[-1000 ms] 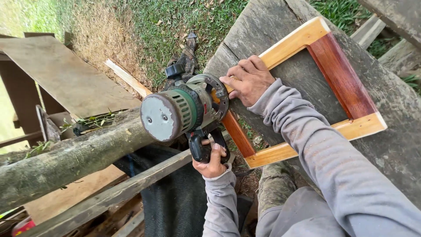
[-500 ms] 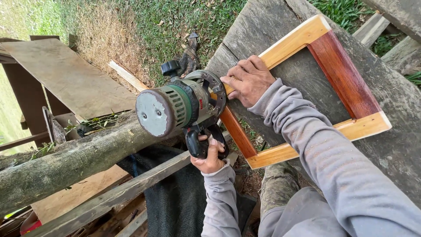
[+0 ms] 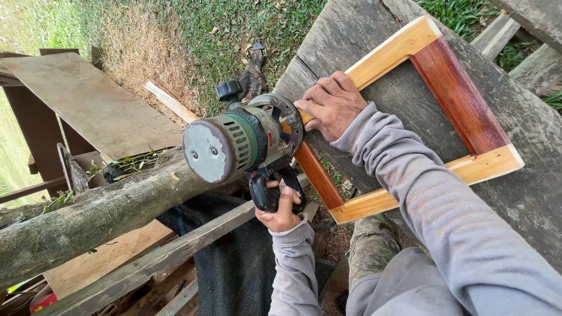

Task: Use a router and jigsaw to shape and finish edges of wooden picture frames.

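Note:
My left hand (image 3: 281,213) grips the black handle of a green and grey electric router (image 3: 234,143). The router lies on its side, its round base pressed against the outer edge of a rectangular wooden picture frame (image 3: 456,93). The frame has pale yellow and reddish-brown sides and lies flat on a weathered grey plank bench (image 3: 527,193). My right hand (image 3: 333,105) presses down on the frame's near-left corner, right beside the router's base. The cutting bit is hidden behind the base.
A thick mossy log (image 3: 105,216) runs below the router, with a grey batten (image 3: 152,263) under it. A worn plywood board (image 3: 88,105) lies to the left. Black mesh fabric (image 3: 234,263) hangs beneath. Grass and dry sawdust cover the ground beyond.
The router has shifted slightly to the left along the frame's edge. My right hand stays in the same spot on the frame.

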